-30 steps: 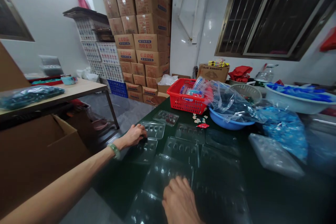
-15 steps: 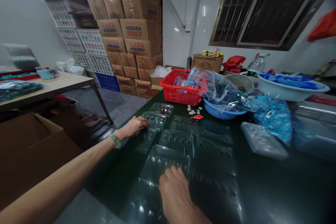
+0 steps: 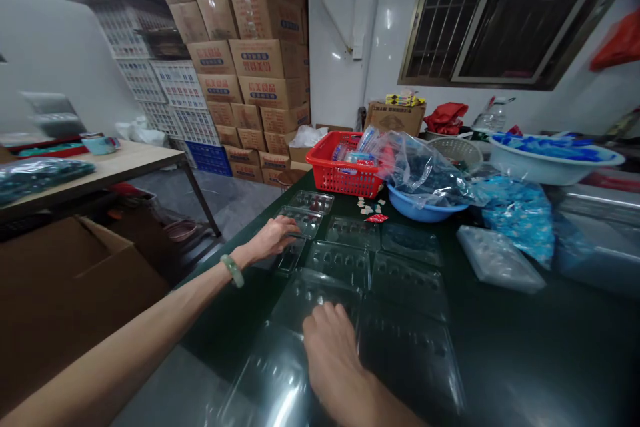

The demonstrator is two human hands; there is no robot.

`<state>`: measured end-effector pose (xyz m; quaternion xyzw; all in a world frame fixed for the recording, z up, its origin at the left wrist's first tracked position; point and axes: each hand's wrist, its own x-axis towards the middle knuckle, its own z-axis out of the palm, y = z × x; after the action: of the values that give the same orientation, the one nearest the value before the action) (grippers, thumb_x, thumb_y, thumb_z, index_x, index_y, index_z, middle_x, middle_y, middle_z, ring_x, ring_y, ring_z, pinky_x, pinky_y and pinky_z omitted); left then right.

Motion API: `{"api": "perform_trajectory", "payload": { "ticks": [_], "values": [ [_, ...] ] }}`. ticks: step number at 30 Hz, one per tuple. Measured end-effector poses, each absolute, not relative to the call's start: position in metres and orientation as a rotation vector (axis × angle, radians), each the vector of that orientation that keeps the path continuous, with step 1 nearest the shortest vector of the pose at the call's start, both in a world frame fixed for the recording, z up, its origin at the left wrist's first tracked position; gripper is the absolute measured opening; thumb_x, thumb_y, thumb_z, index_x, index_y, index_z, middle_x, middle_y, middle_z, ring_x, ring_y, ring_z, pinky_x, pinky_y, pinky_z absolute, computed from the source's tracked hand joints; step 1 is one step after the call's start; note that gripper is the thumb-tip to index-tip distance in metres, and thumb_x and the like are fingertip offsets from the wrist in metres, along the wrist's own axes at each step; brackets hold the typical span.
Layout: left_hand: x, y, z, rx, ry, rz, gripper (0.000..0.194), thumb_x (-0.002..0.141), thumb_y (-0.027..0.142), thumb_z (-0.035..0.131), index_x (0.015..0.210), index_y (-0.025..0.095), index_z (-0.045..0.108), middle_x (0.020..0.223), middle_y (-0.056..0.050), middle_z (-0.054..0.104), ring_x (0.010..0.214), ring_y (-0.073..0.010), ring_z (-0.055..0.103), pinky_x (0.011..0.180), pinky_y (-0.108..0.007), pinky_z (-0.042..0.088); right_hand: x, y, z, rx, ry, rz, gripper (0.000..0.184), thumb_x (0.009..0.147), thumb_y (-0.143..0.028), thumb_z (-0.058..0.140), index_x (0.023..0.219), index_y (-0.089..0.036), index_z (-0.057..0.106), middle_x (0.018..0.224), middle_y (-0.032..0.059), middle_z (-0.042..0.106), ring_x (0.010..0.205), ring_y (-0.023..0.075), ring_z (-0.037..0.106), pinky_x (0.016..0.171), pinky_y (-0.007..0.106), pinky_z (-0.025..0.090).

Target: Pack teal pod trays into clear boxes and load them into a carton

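Clear plastic trays with moulded hollows lie in rows on the dark green tabletop [image 3: 210, 307]. My left hand [image 3: 274, 237], with a green bangle on the wrist, reaches to the far left row. Its fingers are closed at the edge of a small clear plastic tray [image 3: 291, 256]. My right hand [image 3: 334, 353] is nearer me, fingers curled together at the border between a middle clear tray [image 3: 313, 293] and the front clear tray [image 3: 270, 373]. Its thumb and fingertips are partly hidden. Farther back lies another clear tray [image 3: 311, 201] with small dark reddish pieces in it.
Behind the trays stand a red basket [image 3: 345, 180] of packets and a blue basin [image 3: 425, 212] under a clear bag. Paper scraps and a red packet [image 3: 376, 218] lie before them. Stacked clear trays [image 3: 500, 259] are at right. A side table [image 3: 135, 159] stands left.
My left hand has moved slightly right and forward, onto the small tray's edge. My right hand has shifted slightly away from me. The front tray's outline has shifted a little.
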<state>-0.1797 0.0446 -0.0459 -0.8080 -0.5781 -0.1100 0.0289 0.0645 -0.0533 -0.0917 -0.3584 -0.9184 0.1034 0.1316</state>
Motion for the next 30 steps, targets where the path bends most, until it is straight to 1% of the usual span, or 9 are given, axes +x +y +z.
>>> {"api": "perform_trajectory", "payload": {
  "ticks": [5, 9, 11, 14, 17, 19, 23, 26, 30],
  "values": [
    [-0.129, 0.051, -0.043, -2.647, -1.675, -0.347, 0.023, 0.085, 0.026, 0.045, 0.102, 0.020, 0.059, 0.112, -0.006, 0.055, 0.100, -0.0188, 0.050, 0.089, -0.032, 0.037, 0.066, -0.082, -0.100, -1.029, -2.751, 0.337, 0.026, 0.072, 0.002, 0.044, 0.085, -0.014, 0.061, 0.094, 0.0099, 0.059, 0.098, 0.0225, 0.049, 0.093, 0.040, 0.031],
    [-0.093, 0.071, -0.052, -2.709, -1.644, -0.300, 0.027, 0.082, 0.031, 0.049, 0.105, 0.019, 0.058, 0.113, -0.009, 0.054, 0.103, -0.0244, 0.047, 0.088, -0.040, 0.037, 0.069, -0.084, -0.117, -0.978, -2.768, 0.309, 0.026, 0.074, -0.003, 0.045, 0.091, -0.015, 0.061, 0.096, 0.0098, 0.059, 0.100, 0.0231, 0.050, 0.094, 0.040, 0.033],
    [-0.078, 0.076, -0.055, -2.756, -1.612, -0.249, 0.040, 0.076, 0.042, 0.055, 0.109, 0.020, 0.056, 0.115, -0.011, 0.052, 0.106, -0.0288, 0.045, 0.086, -0.046, 0.038, 0.069, -0.082, -0.129, -0.997, -2.720, 0.278, 0.022, 0.076, -0.008, 0.046, 0.089, -0.017, 0.062, 0.093, 0.0094, 0.060, 0.099, 0.0247, 0.051, 0.091, 0.041, 0.035],
    [-0.063, 0.075, -0.057, -2.834, -1.541, -0.161, 0.076, 0.057, 0.061, 0.064, 0.121, 0.024, 0.047, 0.122, -0.015, 0.047, 0.112, -0.0370, 0.039, 0.084, -0.057, 0.036, 0.065, -0.079, -0.144, -1.038, -2.620, 0.257, 0.021, 0.079, -0.009, 0.045, 0.084, -0.019, 0.063, 0.087, 0.0084, 0.061, 0.094, 0.0249, 0.053, 0.086, 0.041, 0.038],
    [-0.057, 0.071, -0.058, -2.890, -1.503, -0.037, 0.101, 0.043, 0.070, 0.065, 0.130, 0.028, 0.035, 0.131, -0.018, 0.038, 0.118, -0.0436, 0.030, 0.082, -0.068, 0.029, 0.055, -0.079, -0.157, -1.119, -2.528, 0.281, 0.025, 0.080, -0.006, 0.041, 0.079, -0.019, 0.062, 0.080, 0.0075, 0.060, 0.087, 0.0236, 0.054, 0.081, 0.040, 0.041],
    [-0.056, 0.072, -0.058, -2.897, -1.525, 0.035, 0.102, 0.043, 0.072, 0.063, 0.131, 0.027, 0.034, 0.133, -0.019, 0.034, 0.119, -0.0445, 0.029, 0.083, -0.070, 0.027, 0.047, -0.081, -0.166, -1.160, -2.498, 0.288, 0.025, 0.079, -0.005, 0.041, 0.077, -0.019, 0.062, 0.079, 0.0077, 0.060, 0.088, 0.0244, 0.054, 0.082, 0.042, 0.041],
    [-0.057, 0.085, -0.058, -2.886, -1.552, 0.067, 0.092, 0.052, 0.072, 0.058, 0.128, 0.025, 0.039, 0.132, -0.019, 0.036, 0.117, -0.0413, 0.033, 0.084, -0.066, 0.028, 0.036, -0.082, -0.175, -1.282, -2.451, 0.317, 0.022, 0.075, -0.004, 0.046, 0.075, -0.019, 0.062, 0.078, 0.0072, 0.061, 0.092, 0.0256, 0.054, 0.089, 0.046, 0.038],
    [-0.056, 0.099, -0.057, -2.880, -1.559, 0.070, 0.087, 0.055, 0.069, 0.059, 0.128, 0.024, 0.040, 0.133, -0.019, 0.036, 0.118, -0.0405, 0.032, 0.085, -0.065, 0.029, 0.042, -0.079, -0.167, -1.266, -2.435, 0.364, 0.023, 0.077, -0.004, 0.044, 0.076, -0.020, 0.061, 0.079, 0.0056, 0.060, 0.090, 0.0230, 0.055, 0.088, 0.042, 0.040],
    [-0.055, 0.117, -0.054, -2.874, -1.599, 0.076, 0.087, 0.052, 0.064, 0.066, 0.126, 0.024, 0.043, 0.135, -0.017, 0.036, 0.121, -0.0412, 0.029, 0.087, -0.065, 0.028, 0.061, -0.075, -0.145, -1.093, -2.541, 0.375, 0.023, 0.078, -0.006, 0.042, 0.079, -0.020, 0.060, 0.084, 0.0048, 0.059, 0.092, 0.0213, 0.054, 0.086, 0.038, 0.041]
  ]
}}
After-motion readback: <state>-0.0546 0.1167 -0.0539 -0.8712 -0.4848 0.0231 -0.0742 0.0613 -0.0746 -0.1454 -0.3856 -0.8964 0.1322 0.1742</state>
